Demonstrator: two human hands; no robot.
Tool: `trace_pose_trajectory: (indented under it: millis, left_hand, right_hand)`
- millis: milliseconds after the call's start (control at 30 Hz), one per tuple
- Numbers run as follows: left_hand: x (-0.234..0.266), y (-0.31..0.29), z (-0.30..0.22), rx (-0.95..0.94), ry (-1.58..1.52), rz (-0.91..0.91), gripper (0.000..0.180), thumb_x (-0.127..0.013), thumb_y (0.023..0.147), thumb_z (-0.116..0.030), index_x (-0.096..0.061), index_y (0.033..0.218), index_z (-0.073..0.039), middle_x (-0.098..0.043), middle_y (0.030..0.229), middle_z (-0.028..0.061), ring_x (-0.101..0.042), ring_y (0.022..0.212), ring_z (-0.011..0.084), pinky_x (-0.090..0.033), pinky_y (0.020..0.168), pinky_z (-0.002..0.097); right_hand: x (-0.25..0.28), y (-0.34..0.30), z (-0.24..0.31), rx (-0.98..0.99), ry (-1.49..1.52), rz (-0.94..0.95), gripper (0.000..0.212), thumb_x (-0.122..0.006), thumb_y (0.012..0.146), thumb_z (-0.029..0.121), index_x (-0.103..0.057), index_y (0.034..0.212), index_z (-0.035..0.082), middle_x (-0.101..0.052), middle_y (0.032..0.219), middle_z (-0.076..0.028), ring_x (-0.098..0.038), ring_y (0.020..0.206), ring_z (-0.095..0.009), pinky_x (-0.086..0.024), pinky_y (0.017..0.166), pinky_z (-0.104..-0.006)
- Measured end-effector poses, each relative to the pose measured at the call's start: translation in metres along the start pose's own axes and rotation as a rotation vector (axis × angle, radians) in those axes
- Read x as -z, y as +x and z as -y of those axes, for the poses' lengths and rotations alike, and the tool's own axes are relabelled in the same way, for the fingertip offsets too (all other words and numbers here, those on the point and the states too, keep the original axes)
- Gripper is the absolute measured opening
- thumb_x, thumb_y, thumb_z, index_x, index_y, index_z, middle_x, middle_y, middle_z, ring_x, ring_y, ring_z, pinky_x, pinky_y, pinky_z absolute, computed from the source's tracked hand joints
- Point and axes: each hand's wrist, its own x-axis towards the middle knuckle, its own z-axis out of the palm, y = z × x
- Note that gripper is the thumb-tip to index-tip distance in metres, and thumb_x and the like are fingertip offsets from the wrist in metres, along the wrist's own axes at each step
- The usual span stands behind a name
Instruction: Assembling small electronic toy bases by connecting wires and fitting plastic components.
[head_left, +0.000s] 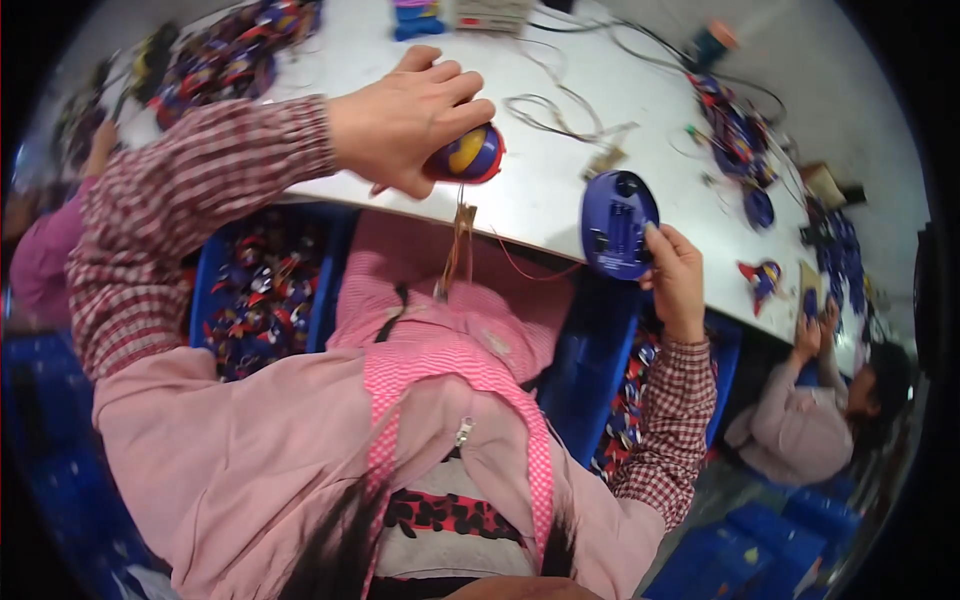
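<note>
My left hand (415, 115) is closed round a rounded plastic toy part (466, 155) in purple, yellow and red, held above the table's front edge. Thin wires with a small brownish board (462, 222) hang down just below it. At the right, my right hand (676, 270) grips the lower edge of a purple oval plastic cover (619, 225). Molded slots that look like a battery compartment face up on the cover. A thin red wire (520, 268) droops at the table edge between my hands.
Piles of purple and red toy parts (235, 60) lie at the table's far left, with more wired parts (735, 135) at the right. Cables (560, 110) cross the white table (380, 25). Blue bins (205, 290) of parts stand under its edge. A co-worker (800, 430) sits at the right.
</note>
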Motion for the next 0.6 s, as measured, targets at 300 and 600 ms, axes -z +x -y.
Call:
trace_pose_trajectory:
  millis: [300, 600]
  left_hand:
    - [-0.101, -0.030, 0.105, 0.156, 0.435, 0.083, 0.064, -0.075, 0.055, -0.012, -0.046, 0.112, -0.008, -0.046, 0.106, 0.0075, -0.041, 0.113, 0.0238, -0.015, 0.107, 0.0513]
    - [-0.126, -0.031, 0.141, 0.079, 0.507, -0.026, 0.048, -0.068, 0.069, -0.017, -0.050, 0.112, -0.009, -0.048, 0.109, 0.0088, -0.041, 0.115, 0.0252, -0.020, 0.104, 0.0513]
  right_hand:
    - [-0.098, 0.078, -0.042, 0.071, -0.162, 0.181, 0.025, -0.060, 0.089, 0.023, -0.061, 0.091, -0.002, -0.053, 0.066, 0.000, -0.046, 0.046, -0.005, -0.036, 0.039, -0.0185]
    - [-0.099, 0.071, -0.036, -0.028, -0.277, 0.065, 0.028, -0.060, 0.089, 0.023, -0.060, 0.096, -0.004, -0.055, 0.070, -0.002, -0.047, 0.049, -0.006, -0.037, 0.042, -0.0188]
